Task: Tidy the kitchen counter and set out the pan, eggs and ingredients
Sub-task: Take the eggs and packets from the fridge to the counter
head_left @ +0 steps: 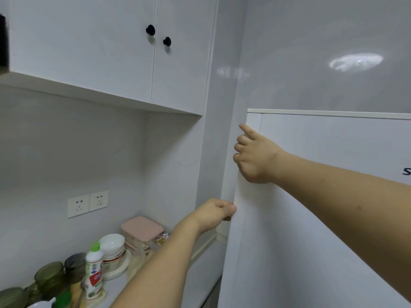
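- The right hand [255, 155] is resting against the front of the fridge door [322, 207] near its left edge, index finger pointing up, the other fingers curling round that edge.
- The left hand [214, 213] is reaching to the same edge lower down, thumb lying on the front face and fingers hooking behind (their tips are hidden), so it is gripping the door.
- The door is standing at the right, filling that side, its top strip lying below the glossy wall [311, 52].
- The counter [124, 283] is lying low at the left, under the left forearm.
- On the counter a white bottle [94, 272] with a green cap is standing beside a white bowl [112, 244] stacked on plates.
- A pink-lidded box [142, 228] is sitting behind the bowl, near the corner.
- Dark green glasses [55, 276] are crowding the lower left.
- Two sockets [87, 203] are sitting on the back wall above the counter.
- The cupboard [111, 52] with two black knobs is hanging overhead.
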### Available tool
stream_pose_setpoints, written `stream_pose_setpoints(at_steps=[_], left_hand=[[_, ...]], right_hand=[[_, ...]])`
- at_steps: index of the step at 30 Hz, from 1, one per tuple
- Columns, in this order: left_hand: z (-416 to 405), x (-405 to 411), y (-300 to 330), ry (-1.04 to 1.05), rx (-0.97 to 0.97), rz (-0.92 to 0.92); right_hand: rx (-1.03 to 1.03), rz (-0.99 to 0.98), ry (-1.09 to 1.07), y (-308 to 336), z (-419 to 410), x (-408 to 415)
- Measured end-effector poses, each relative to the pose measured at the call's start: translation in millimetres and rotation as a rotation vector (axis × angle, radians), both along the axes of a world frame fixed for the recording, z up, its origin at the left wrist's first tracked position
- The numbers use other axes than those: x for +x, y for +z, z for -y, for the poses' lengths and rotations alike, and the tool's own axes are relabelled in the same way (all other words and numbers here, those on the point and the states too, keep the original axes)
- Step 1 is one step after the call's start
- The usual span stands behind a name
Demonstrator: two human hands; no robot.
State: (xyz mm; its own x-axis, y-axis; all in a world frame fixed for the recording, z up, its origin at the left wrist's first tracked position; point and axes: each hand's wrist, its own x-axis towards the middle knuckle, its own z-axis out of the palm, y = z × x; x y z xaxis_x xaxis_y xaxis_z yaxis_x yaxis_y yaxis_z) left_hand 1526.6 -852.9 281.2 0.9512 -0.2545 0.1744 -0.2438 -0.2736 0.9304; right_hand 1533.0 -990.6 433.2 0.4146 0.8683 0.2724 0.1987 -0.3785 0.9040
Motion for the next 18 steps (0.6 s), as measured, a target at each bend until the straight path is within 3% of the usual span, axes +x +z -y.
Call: stream_pose_setpoints(at_steps=[9,18], left_hand=[[10.6,-9.8,-22.8,-0.018,-0.344,-0.038],[3.7,-29.0,-24.7,0.031,-0.438,-0.067]], right_hand=[[0.039,0.107,0.234,-2.5,5.4,-0.7],[-0.048,0.156,0.228,-7.1,6.0,-18.6]])
